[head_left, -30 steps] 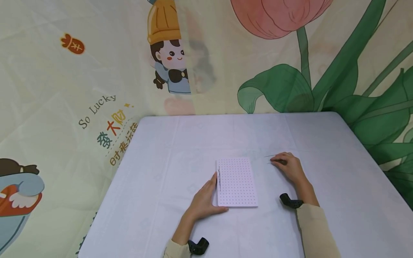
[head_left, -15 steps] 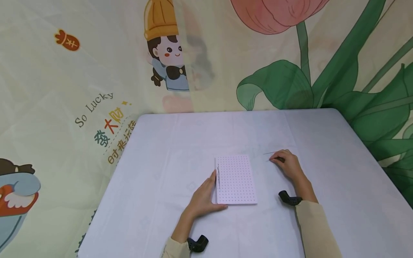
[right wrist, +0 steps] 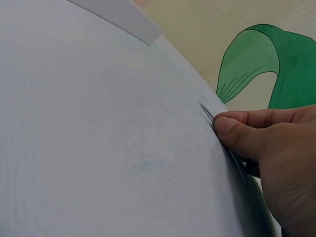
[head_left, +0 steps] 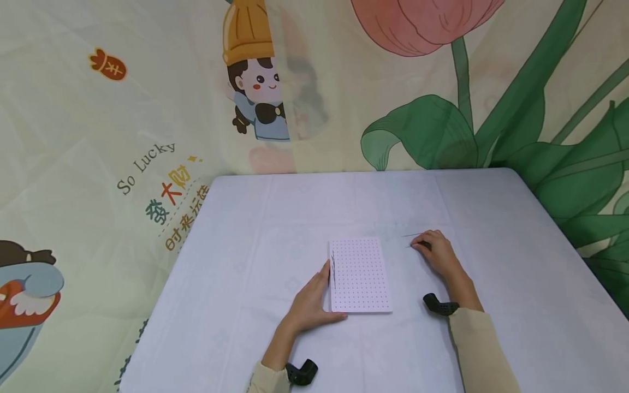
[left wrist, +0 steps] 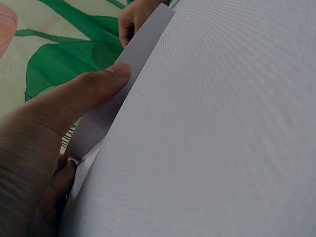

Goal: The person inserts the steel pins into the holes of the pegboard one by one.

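A white board (head_left: 361, 275) dotted with small holes lies flat on the table (head_left: 245, 256). A few thin dark needles (head_left: 333, 268) stand near its left edge. My left hand (head_left: 314, 299) holds the board's near left corner. In the left wrist view its thumb (left wrist: 101, 86) presses the board's side wall (left wrist: 138, 54), with a finger below. My right hand (head_left: 426, 246) rests on the table to the right of the board. It pinches the ends of thin dark needles (head_left: 410, 236) lying on the cloth, and the right wrist view shows the fingertips (right wrist: 232, 126) on these needles (right wrist: 206, 112).
A pale lilac cloth covers the table. Printed fabric with cartoon figures and a big tulip (head_left: 422, 24) hangs close behind and to both sides. Black wrist mounts (head_left: 301, 373) sit on both forearms. The table's far edge (head_left: 363, 172) meets the fabric.
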The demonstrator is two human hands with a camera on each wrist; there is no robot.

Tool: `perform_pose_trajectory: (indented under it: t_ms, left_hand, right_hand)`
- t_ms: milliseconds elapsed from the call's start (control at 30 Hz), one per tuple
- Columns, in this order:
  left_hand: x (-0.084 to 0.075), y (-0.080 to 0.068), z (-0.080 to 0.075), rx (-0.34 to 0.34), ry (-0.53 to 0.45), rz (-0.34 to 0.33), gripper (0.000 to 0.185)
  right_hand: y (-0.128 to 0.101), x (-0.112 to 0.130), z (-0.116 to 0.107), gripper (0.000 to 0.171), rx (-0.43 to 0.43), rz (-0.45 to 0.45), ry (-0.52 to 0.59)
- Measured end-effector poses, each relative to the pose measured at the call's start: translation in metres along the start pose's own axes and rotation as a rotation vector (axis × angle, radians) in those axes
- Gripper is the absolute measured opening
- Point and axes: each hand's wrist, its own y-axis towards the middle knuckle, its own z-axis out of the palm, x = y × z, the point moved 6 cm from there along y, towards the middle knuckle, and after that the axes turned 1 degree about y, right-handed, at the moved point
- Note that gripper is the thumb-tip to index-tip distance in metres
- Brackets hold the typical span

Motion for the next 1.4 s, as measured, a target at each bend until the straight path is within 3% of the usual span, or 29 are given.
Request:
perform_pose_trajectory:
  t_ms: [333, 533, 633, 767, 933, 1133, 1400]
  left_hand:
    - [0.0, -0.001, -0.001, -0.001, 0.019, 0.004, 0.123]
    - [-0.001, -0.001, -0.003, -0.003, 0.029, 0.013, 0.123]
    - [-0.002, 0.0, -0.004, -0.008, 0.032, 0.018, 0.122]
    - [0.0, 0.0, -0.004, -0.004, 0.031, 0.012, 0.122]
    - [0.001, 0.0, -0.003, -0.007, 0.02, 0.023, 0.123]
    - [0.003, 0.0, -0.001, -0.02, 0.009, 0.046, 0.123]
    - [0.005, -0.001, -0.001, -0.016, 0.003, 0.046, 0.122]
  right_hand:
    - [0.001, 0.008, -0.001, 0.009, -0.06, 0.036, 0.069]
    - [0.009, 0.028, 0.001, 0.014, -0.094, 0.079, 0.264]
    - [0.017, 0.048, 0.007, 0.013, -0.101, 0.052, 0.401]
    - [0.03, 0.09, 0.015, 0.01, -0.088, -0.05, 0.572]
    - [0.04, 0.148, 0.028, 0.011, 0.018, -0.099, 0.711]
    - [0.041, 0.171, 0.059, 0.013, 0.095, -0.125, 0.697]
    - [0.039, 0.151, 0.101, 0.013, 0.116, -0.078, 0.623]
